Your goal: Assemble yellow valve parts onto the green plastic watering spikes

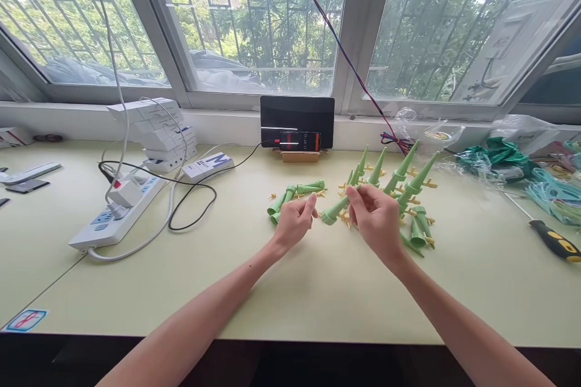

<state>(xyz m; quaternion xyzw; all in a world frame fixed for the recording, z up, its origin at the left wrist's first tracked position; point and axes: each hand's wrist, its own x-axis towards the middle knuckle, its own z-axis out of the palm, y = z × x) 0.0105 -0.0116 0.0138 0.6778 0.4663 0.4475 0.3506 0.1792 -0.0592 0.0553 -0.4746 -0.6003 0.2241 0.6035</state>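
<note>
My right hand (pixel 377 217) is closed around a green plastic watering spike (pixel 333 211), its wide ribbed end pointing left and down toward my other hand. My left hand (pixel 293 222) is closed just beside that end, fingers curled and thumb up; whatever it may pinch is too small or hidden to name. Behind the right hand, several green spikes (pixel 415 181) stand tip up with small yellow valves (pixel 429 184) on them. More lie on their sides, including one spike (pixel 417 233) by my right wrist. Beyond my left hand lies a small group of green spikes (pixel 311 186).
A phone showing a timer (pixel 299 141) leans on a dark tablet (pixel 297 110). On the left are a power strip (pixel 115 208), cables and stacked white boxes (pixel 158 127). To the right lie a screwdriver (pixel 554 240), plastic bags (pixel 497 157) and teal items (pixel 556 190).
</note>
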